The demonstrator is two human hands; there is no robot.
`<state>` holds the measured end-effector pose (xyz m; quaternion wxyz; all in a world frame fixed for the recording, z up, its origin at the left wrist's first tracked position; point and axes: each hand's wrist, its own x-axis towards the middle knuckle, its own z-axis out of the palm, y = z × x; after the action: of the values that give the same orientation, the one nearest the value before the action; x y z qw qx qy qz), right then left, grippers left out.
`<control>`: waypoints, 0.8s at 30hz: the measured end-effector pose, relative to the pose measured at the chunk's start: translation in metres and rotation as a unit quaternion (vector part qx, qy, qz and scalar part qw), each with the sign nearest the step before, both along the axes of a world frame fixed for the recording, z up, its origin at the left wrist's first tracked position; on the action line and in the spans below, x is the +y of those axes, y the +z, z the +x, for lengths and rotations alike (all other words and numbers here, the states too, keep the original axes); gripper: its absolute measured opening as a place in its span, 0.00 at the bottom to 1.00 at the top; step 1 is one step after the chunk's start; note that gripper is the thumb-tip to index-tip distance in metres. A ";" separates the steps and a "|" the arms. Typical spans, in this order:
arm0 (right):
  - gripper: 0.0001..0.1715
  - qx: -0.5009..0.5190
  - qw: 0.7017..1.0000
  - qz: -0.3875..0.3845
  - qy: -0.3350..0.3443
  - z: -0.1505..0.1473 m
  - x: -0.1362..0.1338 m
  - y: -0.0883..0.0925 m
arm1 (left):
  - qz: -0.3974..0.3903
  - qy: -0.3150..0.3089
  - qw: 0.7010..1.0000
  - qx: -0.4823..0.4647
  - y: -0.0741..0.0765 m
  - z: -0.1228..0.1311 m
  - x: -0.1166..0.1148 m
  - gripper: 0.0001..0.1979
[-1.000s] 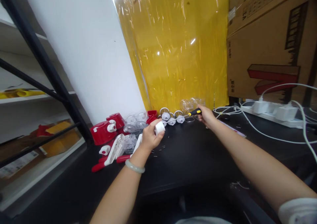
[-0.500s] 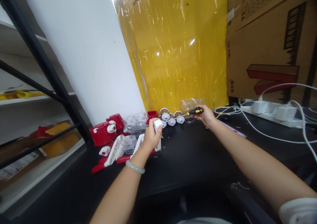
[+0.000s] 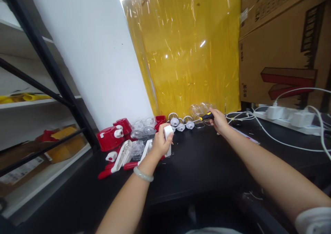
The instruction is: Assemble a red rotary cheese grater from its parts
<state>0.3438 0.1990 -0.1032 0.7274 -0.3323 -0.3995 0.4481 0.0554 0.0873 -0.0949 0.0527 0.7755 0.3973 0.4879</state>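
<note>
While the left hand (image 3: 160, 141) grips a white part (image 3: 169, 131), the right hand (image 3: 218, 121) grasps a screwdriver (image 3: 207, 116). Its shaft points at the part.

A curtain (image 3: 186, 54) hangs behind the tabletop (image 3: 207, 172), a carton (image 3: 279, 51) right of it. A power strip (image 3: 287, 122) lies before the carton; shelving (image 3: 49, 59) stands left. A screwdriver (image 3: 206, 116) spans from right hand (image 3: 219, 120) to left hand (image 3: 159, 142).

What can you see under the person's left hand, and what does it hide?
A white plastic frame shows left of the left hand; a white edge and some red plastic show right of it. Whether they join is covered by the hand.
</note>
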 end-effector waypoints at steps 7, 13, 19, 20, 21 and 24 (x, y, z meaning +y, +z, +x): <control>0.21 -0.033 0.999 -0.011 0.013 0.000 0.003 -0.005 | 0.009 0.015 1.000 0.012 0.002 -0.002 -0.001 0.21; 0.20 -0.048 0.995 -0.086 0.030 0.000 0.000 -0.002 | 0.098 0.075 0.984 0.126 0.003 -0.013 0.003 0.27; 0.21 -0.046 0.989 -0.136 0.036 -0.003 -0.011 0.006 | 0.173 0.066 0.968 0.169 0.004 -0.018 0.005 0.28; 0.20 -0.043 0.989 -0.135 0.038 -0.003 -0.012 0.007 | 0.174 0.062 0.969 0.164 0.004 -0.017 0.005 0.28; 0.19 -0.037 0.989 -0.136 0.041 -0.003 -0.012 0.008 | 0.168 0.061 0.971 0.156 0.003 -0.016 0.004 0.29; 0.14 -0.005 0.989 -0.136 0.057 -0.002 -0.011 0.012 | 0.107 0.065 0.987 0.099 0.000 -0.009 0.004 0.28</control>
<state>0.3414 0.1884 -0.0908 0.6470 -0.4065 -0.3568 0.5375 0.0460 0.0913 -0.0948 -0.1026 0.7936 0.3956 0.4506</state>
